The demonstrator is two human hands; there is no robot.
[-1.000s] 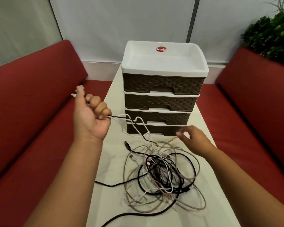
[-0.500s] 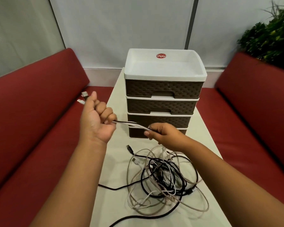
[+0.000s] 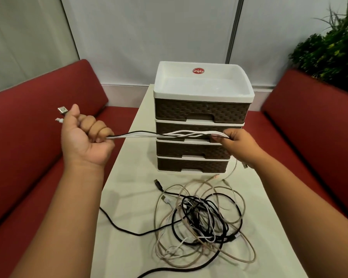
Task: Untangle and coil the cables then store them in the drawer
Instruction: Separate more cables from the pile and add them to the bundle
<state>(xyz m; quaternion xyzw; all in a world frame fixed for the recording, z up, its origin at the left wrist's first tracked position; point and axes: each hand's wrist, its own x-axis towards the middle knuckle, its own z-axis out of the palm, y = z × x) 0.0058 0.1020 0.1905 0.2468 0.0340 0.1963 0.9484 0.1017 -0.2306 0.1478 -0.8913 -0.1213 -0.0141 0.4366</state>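
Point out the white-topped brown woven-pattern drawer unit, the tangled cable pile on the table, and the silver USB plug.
Drawer unit (image 3: 201, 111): head view, top drawer front.
Cable pile (image 3: 201, 219): head view, tangle's middle.
USB plug (image 3: 62, 109): head view, metal shell.

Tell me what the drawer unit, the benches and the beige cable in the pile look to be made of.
Drawer unit: moulded plastic, glossy white frame, brown fronts embossed with a woven pattern. Benches: red upholstery, matte, likely fabric or leatherette. Beige cable: probably braided sheath, dull and slightly textured.

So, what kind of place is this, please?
Probably an office lounge or waiting corner: red cushioned benches flank a narrow white table, with pale partition panels and a green plant behind.
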